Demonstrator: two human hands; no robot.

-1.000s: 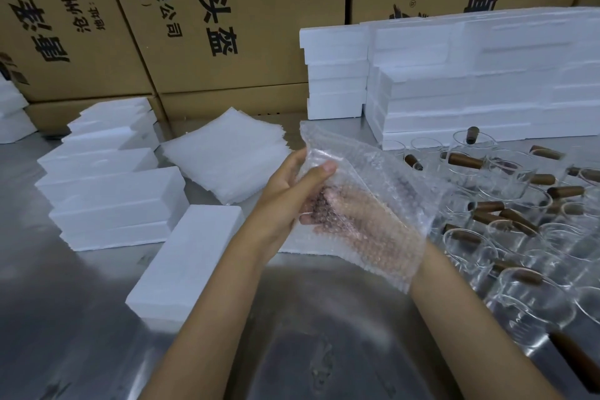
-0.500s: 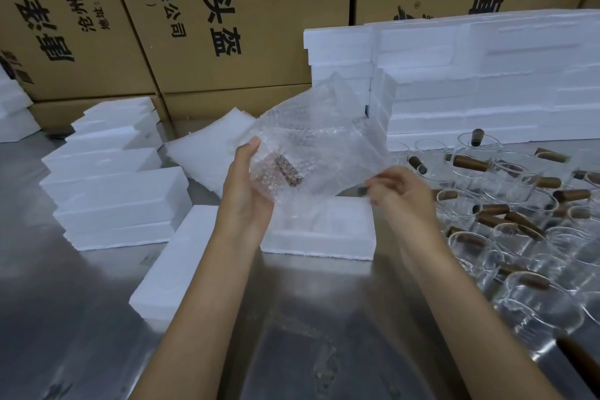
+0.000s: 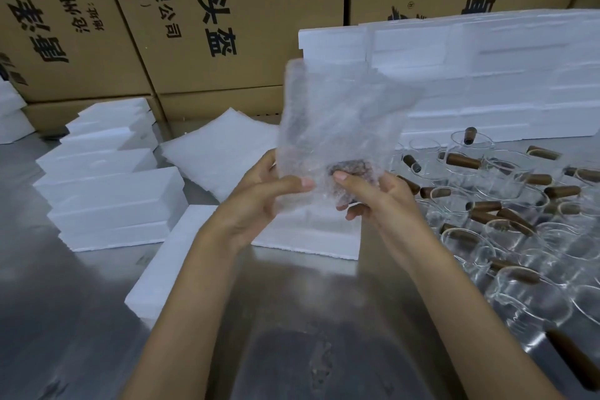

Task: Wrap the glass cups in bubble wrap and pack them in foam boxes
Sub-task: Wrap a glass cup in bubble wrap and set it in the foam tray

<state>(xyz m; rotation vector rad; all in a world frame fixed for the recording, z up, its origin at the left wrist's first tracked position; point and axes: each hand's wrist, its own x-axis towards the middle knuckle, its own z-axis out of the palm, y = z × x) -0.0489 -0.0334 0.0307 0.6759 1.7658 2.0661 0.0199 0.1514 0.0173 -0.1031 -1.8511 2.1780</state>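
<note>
Both hands are pinching the clear bubble wrap sheet (image 3: 337,127): left hand (image 3: 259,201) gripping its lower edge, right hand (image 3: 376,195) cradling the brown-handled glass cup (image 3: 352,172) bundled inside, sheet standing upright, open white foam box (image 3: 308,234) lying directly below.

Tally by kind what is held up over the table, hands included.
Hands: 2, the left hand and the right hand, both gripping the wrap
Bubble wrap: 1
Glass cup inside it: 1, seen only as a brown handle through the wrap
Total: 4
</note>
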